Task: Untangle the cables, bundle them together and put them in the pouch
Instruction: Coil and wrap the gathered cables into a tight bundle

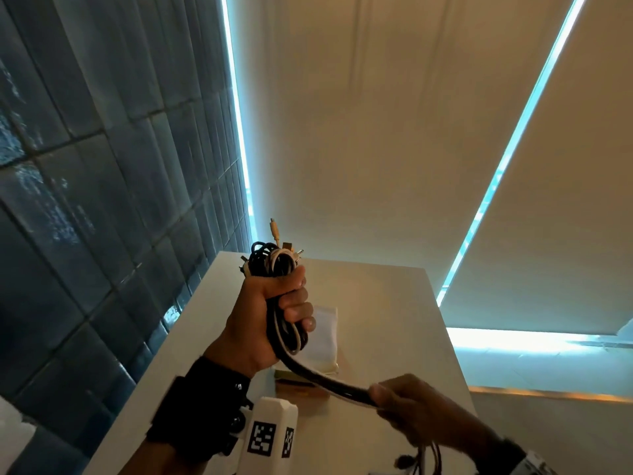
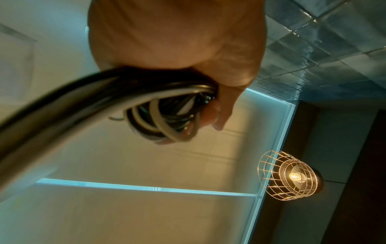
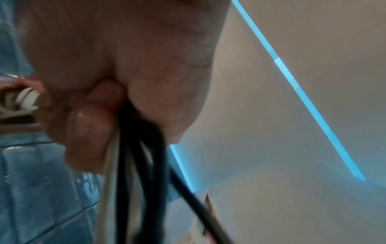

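My left hand (image 1: 274, 313) is raised above the white table (image 1: 394, 303) and grips a coiled bundle of black and white cables (image 1: 272, 262), with plug ends sticking out above the fist. From the fist the cables run down and right as one thick strand (image 1: 329, 382) to my right hand (image 1: 407, 402), which grips it; loose ends (image 1: 424, 457) hang below that hand. The left wrist view shows the loops (image 2: 163, 118) inside the curled fingers (image 2: 221, 115). In the right wrist view the fingers (image 3: 89, 125) close round black and white cables (image 3: 135, 165). A pale pouch (image 1: 322, 337) lies flat on the table behind the left hand.
A small brown cardboard box (image 1: 301, 389) sits on the table under the strand. A blue tiled wall (image 1: 85, 200) stands to the left, and cream window blinds (image 1: 376, 132) hang behind the table. A caged lamp (image 2: 290, 176) shows in the left wrist view.
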Demonstrator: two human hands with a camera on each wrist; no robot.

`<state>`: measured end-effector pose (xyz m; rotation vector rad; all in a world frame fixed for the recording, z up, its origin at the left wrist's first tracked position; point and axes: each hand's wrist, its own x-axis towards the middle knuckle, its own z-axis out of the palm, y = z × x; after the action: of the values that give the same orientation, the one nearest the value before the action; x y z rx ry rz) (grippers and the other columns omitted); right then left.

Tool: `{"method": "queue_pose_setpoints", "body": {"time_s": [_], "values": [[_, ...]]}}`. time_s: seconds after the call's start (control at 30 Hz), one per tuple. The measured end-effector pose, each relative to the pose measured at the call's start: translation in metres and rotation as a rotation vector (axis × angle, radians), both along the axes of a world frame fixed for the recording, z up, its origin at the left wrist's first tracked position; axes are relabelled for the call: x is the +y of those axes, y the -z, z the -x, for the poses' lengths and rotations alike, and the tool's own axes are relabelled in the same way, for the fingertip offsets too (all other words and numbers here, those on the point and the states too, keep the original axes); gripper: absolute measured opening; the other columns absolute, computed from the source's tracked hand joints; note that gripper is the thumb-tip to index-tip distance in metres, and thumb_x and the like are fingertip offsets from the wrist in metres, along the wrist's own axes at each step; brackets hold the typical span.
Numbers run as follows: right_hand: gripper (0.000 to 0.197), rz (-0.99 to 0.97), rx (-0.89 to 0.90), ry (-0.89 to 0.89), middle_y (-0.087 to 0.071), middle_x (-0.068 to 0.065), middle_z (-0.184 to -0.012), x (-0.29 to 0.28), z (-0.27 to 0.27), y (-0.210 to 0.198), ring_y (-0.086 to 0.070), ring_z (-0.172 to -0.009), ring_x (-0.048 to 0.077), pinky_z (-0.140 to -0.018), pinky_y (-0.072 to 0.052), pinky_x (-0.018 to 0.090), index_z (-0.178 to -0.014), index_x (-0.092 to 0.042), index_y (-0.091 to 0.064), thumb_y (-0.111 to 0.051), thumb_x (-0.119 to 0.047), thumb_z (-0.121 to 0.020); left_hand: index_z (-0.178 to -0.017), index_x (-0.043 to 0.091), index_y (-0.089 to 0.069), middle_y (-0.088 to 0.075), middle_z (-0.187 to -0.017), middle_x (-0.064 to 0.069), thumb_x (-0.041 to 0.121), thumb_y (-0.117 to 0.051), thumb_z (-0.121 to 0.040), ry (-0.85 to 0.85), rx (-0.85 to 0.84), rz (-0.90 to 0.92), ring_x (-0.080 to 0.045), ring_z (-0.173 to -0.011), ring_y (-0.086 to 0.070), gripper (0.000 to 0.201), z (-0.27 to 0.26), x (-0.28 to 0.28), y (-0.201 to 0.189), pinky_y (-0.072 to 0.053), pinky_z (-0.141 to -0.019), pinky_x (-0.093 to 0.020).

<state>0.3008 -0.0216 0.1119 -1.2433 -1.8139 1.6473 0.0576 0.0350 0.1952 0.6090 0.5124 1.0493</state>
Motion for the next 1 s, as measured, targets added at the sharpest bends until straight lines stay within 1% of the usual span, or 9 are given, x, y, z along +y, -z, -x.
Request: {"method": "queue_pose_setpoints", "body": {"time_s": [0.13,0.3,0.37,0.47,0.6,0.7,0.8,0.9,1.0], "values": [[0.043,-0.157,-0.098,-0.004,-0.041,-0.003,-0.055,0.011,-0.031,-0.037,-0.034,-0.046,0.011,-0.044,-0.029,0.022,-0.063,-0.022,-0.058,-0.060,-0.060,-0.083,-0.057,0.014,-0.046,-0.033,-0.045,0.004,0.012,-0.081,-0.059,0.146,0.064,-0.063,-0.010,-0.037,-0.035,0.035,0.009,-0.008,0.005,-0.039,-0.045,-0.026],[0.022,-0.451,-0.210,-0.070,-0.049,-0.007,-0.055,0.023,-0.033,-0.104,-0.044,-0.052,0.008,-0.050,-0.039,0.024,-0.067,-0.024,-0.063,-0.066,-0.032,-0.087,-0.060,0.012,-0.046,-0.033,-0.048,-0.001,0.012,-0.072,-0.059,0.235,0.366,-0.130,-0.014,-0.038,-0.037,0.026,-0.004,-0.028,0.010,-0.039,-0.049,-0.026],[0.022,-0.554,-0.247,-0.070,-0.050,-0.009,-0.054,0.026,-0.025,-0.125,-0.045,-0.050,0.006,-0.048,-0.042,0.024,-0.069,-0.017,-0.064,-0.066,-0.032,-0.084,-0.065,0.010,-0.047,-0.038,-0.050,-0.003,0.013,-0.073,-0.061,0.239,0.430,-0.148,-0.016,-0.042,-0.042,0.026,-0.011,-0.033,0.013,-0.045,-0.065,-0.039],[0.020,-0.721,-0.314,-0.074,-0.055,-0.007,-0.055,0.032,-0.013,-0.147,-0.048,-0.048,0.003,-0.048,-0.039,0.014,-0.072,-0.016,-0.067,-0.066,-0.033,-0.083,-0.070,0.006,-0.053,-0.046,-0.058,-0.009,0.012,-0.074,-0.060,0.220,0.458,-0.153,-0.024,-0.054,-0.049,0.024,-0.018,-0.036,0.015,-0.039,-0.086,-0.062],[0.022,-0.801,-0.351,-0.072,-0.059,-0.004,-0.057,0.041,-0.003,-0.156,-0.056,-0.051,0.013,-0.046,-0.047,0.020,-0.077,-0.014,-0.068,-0.064,-0.034,-0.082,-0.080,0.007,-0.062,-0.060,-0.091,-0.017,0.017,-0.078,-0.056,0.121,0.542,-0.219,-0.037,-0.087,-0.059,0.031,-0.021,-0.038,0.016,-0.036,-0.097,-0.071],[0.025,-0.842,-0.347,-0.079,-0.061,0.002,-0.059,0.047,0.000,-0.156,-0.057,-0.051,0.018,-0.046,-0.049,0.025,-0.079,-0.012,-0.068,-0.063,-0.036,-0.083,-0.097,-0.005,-0.059,-0.063,-0.110,-0.020,0.012,-0.072,-0.061,0.113,0.456,-0.200,-0.037,-0.101,-0.062,0.042,-0.020,-0.038,0.018,-0.042,-0.094,-0.064],[0.018,-0.888,-0.335,-0.079,-0.059,-0.004,-0.056,0.055,0.001,-0.154,-0.054,-0.045,0.009,-0.045,-0.039,0.013,-0.080,-0.011,-0.067,-0.065,-0.028,-0.086,-0.116,-0.011,-0.050,-0.066,-0.112,-0.027,0.009,-0.064,-0.070,0.226,0.389,-0.206,-0.034,-0.095,-0.066,0.052,-0.022,-0.044,0.016,-0.053,-0.079,-0.043],[0.016,-0.944,-0.347,-0.095,-0.060,-0.009,-0.059,0.061,0.005,-0.151,-0.055,-0.048,0.011,-0.047,-0.039,0.013,-0.082,-0.012,-0.068,-0.065,-0.027,-0.088,-0.110,0.000,-0.059,-0.069,-0.107,-0.019,0.013,-0.062,-0.075,0.261,0.416,-0.286,-0.034,-0.090,-0.066,0.037,-0.028,-0.050,0.013,-0.053,-0.081,-0.040],[0.019,-0.971,-0.357,-0.110,-0.063,-0.004,-0.061,0.064,0.006,-0.149,-0.057,-0.050,0.014,-0.048,-0.045,0.025,-0.083,-0.014,-0.067,-0.063,-0.031,-0.089,-0.099,0.006,-0.062,-0.070,-0.092,-0.012,0.017,-0.066,-0.078,0.234,0.448,-0.336,-0.024,-0.075,-0.063,0.024,-0.034,-0.055,0.009,-0.052,-0.073,-0.034]]}}
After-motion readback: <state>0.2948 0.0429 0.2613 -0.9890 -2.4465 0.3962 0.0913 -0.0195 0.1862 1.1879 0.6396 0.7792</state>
